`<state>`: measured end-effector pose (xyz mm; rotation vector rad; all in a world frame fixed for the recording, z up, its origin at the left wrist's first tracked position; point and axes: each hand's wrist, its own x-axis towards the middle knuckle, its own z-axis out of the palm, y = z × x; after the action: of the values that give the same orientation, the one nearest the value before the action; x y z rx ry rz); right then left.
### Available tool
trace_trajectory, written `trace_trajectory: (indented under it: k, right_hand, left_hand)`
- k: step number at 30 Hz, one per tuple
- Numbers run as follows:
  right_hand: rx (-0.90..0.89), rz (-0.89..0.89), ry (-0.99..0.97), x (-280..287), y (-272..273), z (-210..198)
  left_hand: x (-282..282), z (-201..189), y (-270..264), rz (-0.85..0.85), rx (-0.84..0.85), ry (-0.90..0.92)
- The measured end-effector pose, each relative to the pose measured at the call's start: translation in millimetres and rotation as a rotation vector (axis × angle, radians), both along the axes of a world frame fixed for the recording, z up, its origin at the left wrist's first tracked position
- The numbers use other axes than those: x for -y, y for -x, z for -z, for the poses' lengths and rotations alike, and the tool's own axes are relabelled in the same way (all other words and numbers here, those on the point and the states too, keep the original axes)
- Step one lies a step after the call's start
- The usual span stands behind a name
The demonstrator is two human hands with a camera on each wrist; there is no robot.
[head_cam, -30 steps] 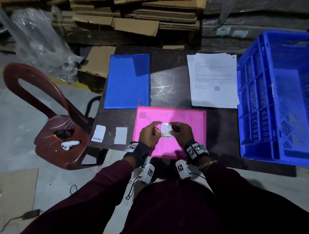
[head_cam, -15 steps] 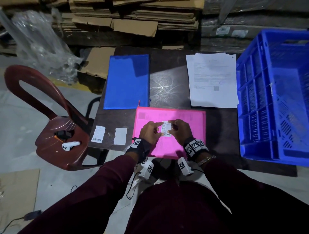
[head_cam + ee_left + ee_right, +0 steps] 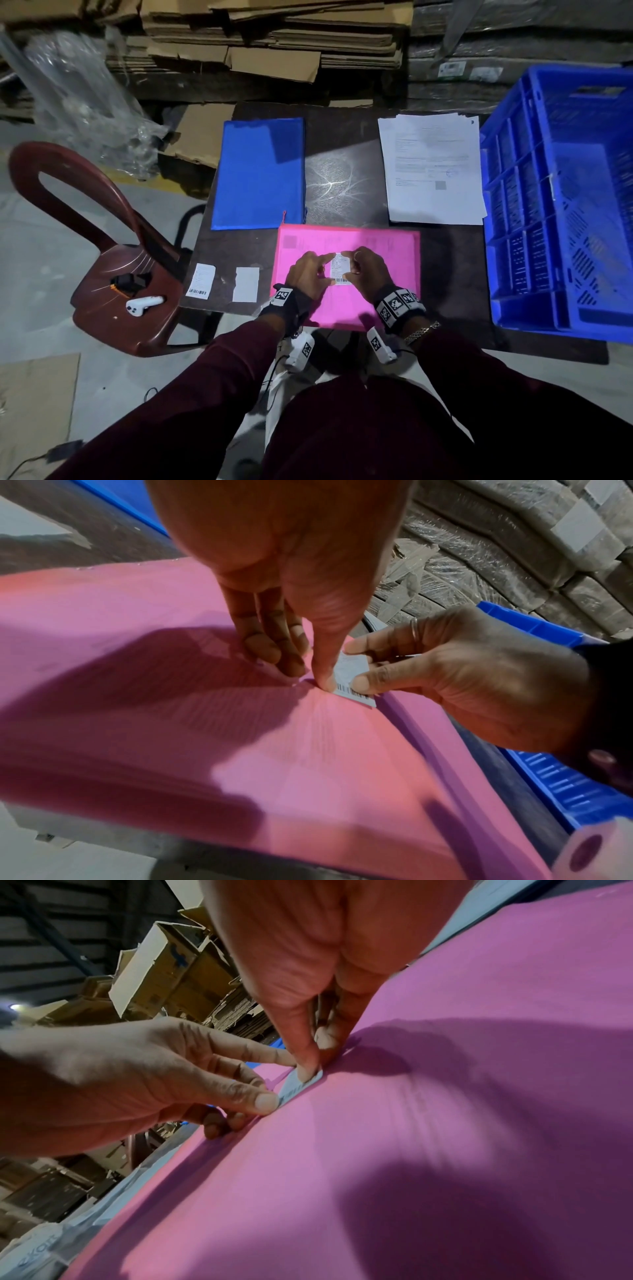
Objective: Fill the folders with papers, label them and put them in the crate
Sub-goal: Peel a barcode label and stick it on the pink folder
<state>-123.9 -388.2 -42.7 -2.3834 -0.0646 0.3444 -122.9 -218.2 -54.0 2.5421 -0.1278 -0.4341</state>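
Both my grips, left hand and right hand, pinch the barcode label against the pink folder at the bench's six o'clock edge.

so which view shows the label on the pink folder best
The head view: the label faces the camera, on the pink folder between both hands. The left wrist view shows only its barcode corner; the right wrist view shows it edge-on, mostly covered by fingertips.

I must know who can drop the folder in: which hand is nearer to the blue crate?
Right. The right hand sits on the crate's side of the label; the left hand is beyond it.
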Motion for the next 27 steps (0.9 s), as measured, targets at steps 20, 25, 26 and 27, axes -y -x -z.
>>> trace_trajectory:
  k: [20, 25, 26, 27]
  right_hand:
    - [0.152, -0.198, 0.515, 14, 35, 8]
    - [0.165, -0.241, 0.47, 16, 47, 7]
    - [0.153, -0.26, 0.474, 18, 49, 5]
    - [0.134, -0.29, 0.483, 20, 51, 5]
  left_hand:
    - [-6, 2, 6, 0.06, 0.011, -0.165]
    - [-9, 1, 10, 0.09, 0.024, -0.228]
    - [-9, 0, 9, 0.088, 0.021, -0.224]
    - [-8, 0, 9, 0.079, 0.017, -0.215]
